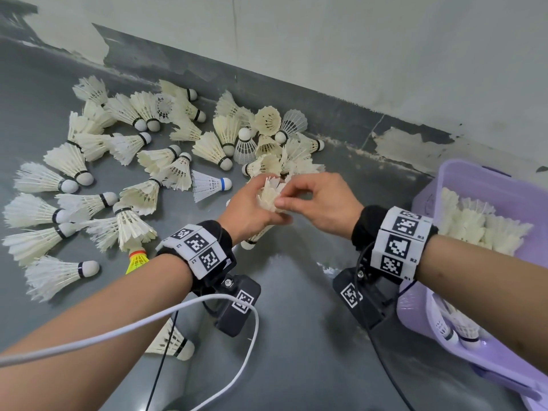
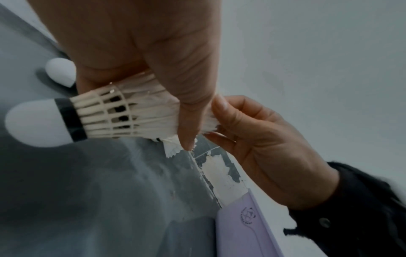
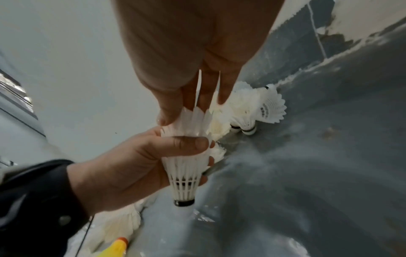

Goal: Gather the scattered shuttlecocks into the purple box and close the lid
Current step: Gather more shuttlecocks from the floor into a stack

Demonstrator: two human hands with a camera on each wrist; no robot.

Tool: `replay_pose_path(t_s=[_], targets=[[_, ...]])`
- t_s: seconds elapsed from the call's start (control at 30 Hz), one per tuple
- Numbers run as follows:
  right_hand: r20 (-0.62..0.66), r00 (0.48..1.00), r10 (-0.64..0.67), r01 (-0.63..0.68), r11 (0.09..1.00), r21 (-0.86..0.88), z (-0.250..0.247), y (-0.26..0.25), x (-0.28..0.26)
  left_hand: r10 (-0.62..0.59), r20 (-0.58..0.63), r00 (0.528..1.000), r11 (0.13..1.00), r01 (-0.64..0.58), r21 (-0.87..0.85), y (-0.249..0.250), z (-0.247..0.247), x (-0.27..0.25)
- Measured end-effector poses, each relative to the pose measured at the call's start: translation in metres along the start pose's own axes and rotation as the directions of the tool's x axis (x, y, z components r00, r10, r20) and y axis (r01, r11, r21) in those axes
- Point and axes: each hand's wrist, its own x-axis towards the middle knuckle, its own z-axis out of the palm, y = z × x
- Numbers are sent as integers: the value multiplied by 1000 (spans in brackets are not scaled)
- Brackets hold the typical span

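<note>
Two hands on one shuttlecock (image 1: 268,195) at frame centre.
Left hand (image 1: 247,210) grips its skirt; right hand (image 1: 318,200) pinches the feather tips.

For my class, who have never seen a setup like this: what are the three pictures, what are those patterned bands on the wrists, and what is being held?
No machine here: a person works with bare hands. The patterned bands strap a small camera under each wrist. The wide picture comes from a head camera looking down; the other two look along each hand. Many shuttlecocks lie scattered on the grey floor by a wall. A purple box, on the right, already holds some. The left hand holds one shuttlecock round its feathers, cork end free. The right hand pinches the feather tips. Both have a grip on the same one.
</note>
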Motion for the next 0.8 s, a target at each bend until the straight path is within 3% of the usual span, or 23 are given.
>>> replay_pose_path(t_s=[0.17, 0.23, 0.33, 0.43, 0.63, 0.8], targets=[[-208, 977, 36, -66, 988, -142, 2, 19, 8, -80, -54, 995, 994, 84, 66, -21, -12, 3], [-144, 985, 96, -132, 956, -263, 0, 33, 12, -105, -73, 992, 991, 111, 77, -25, -17, 3], [63, 981, 186, -129, 850, -510, 4, 52, 15, -109, -92, 990, 990, 117, 82, -27, -23, 4], [42, 989, 142, -95, 825, -558, 6, 58, 21, -114, -107, 988, 988, 124, 92, -27, -26, 5], [-209, 974, 87, -165, 903, -396, -7, 42, 30, -94, -63, 994, 984, 102, 146, -26, -20, 1], [-352, 936, 29, -84, 986, -141, -8, 11, 19, -108, -8, 994, 977, 108, 182, -28, -13, -1]])
